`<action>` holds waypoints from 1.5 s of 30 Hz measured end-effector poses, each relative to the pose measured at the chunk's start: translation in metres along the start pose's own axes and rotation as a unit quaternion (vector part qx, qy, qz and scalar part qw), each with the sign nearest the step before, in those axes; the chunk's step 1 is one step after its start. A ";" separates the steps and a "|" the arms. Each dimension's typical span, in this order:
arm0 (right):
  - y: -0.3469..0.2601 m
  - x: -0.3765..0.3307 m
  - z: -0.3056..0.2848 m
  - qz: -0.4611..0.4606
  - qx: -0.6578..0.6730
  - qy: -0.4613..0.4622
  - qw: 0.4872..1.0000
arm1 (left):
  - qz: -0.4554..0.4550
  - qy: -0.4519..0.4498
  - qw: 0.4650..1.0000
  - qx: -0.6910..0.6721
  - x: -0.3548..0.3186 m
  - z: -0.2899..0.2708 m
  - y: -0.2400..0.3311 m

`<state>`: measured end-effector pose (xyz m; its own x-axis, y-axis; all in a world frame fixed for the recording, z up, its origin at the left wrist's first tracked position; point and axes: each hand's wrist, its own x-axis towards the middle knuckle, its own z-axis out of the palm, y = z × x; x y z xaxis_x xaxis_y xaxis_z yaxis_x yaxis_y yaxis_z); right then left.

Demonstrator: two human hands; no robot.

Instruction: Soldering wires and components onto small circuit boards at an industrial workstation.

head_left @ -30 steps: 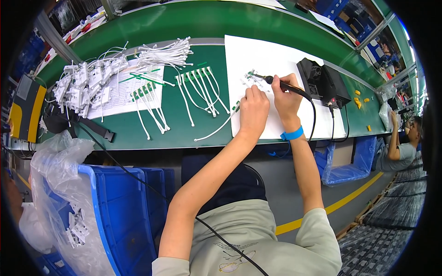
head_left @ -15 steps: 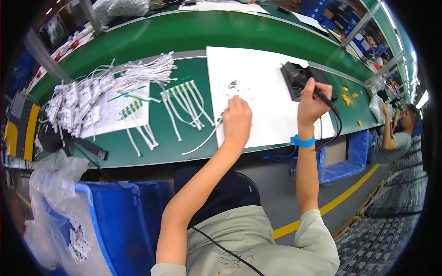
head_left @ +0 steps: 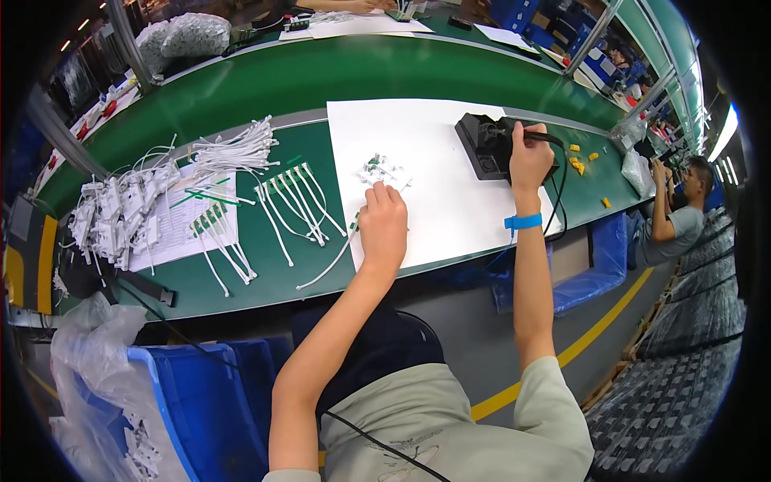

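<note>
On the green counter (head_left: pixel 312 145), which I observe from far away through the head camera, a white sheet (head_left: pixel 450 201) lies flat. The left hand (head_left: pixel 383 229) is over the left part of this sheet, with fingers bent and close together. Just beyond the fingertips, on the sheet, lies a small heap of white and green parts (head_left: pixel 377 170). I cannot tell whether the grip of this hand pinches something. One loose white cable (head_left: pixel 325 274) runs from beside this hand across the sheet's left edge onto the counter.

The right hand (head_left: pixel 528 165) has its grip clamped on a black soldering iron (head_left: pixel 544 138), and in my view it overlaps the right part of a black stand (head_left: pixel 482 149). The tip of the iron is hidden from me. A black cord (head_left: pixel 564 197) hangs to the right of this hand, and a blue band (head_left: pixel 524 222) is around its wrist.

To the left of the sheet I see two rows of small green boards with white cables; one row (head_left: pixel 289 181) lies on the counter, the other (head_left: pixel 210 221) on a printed paper (head_left: pixel 170 245). Farther left is a pile of white plastic parts (head_left: pixel 116 217). Some yellow pieces (head_left: pixel 577 165) lie right of the stand.
</note>
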<state>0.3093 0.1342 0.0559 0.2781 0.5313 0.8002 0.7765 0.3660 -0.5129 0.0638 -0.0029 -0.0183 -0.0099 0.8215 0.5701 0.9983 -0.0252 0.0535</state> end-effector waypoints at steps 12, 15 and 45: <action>0.003 0.015 0.023 0.225 0.047 -0.203 0.952 | 0.000 -0.001 1.000 -0.007 -0.001 0.000 0.000; 0.002 0.019 0.020 0.313 0.122 -0.194 0.922 | -0.002 -0.018 1.000 -0.009 0.000 0.000 0.000; -0.088 -0.139 0.056 -0.242 0.048 -0.308 0.919 | -0.183 -0.056 0.855 -0.482 0.076 -0.030 -0.021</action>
<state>0.1710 0.0711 -0.0276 -0.4812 0.6099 0.6297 0.6640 0.7225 -0.1924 0.0408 0.0426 0.0488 -0.2529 0.9226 0.2914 0.4163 -0.1682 0.8936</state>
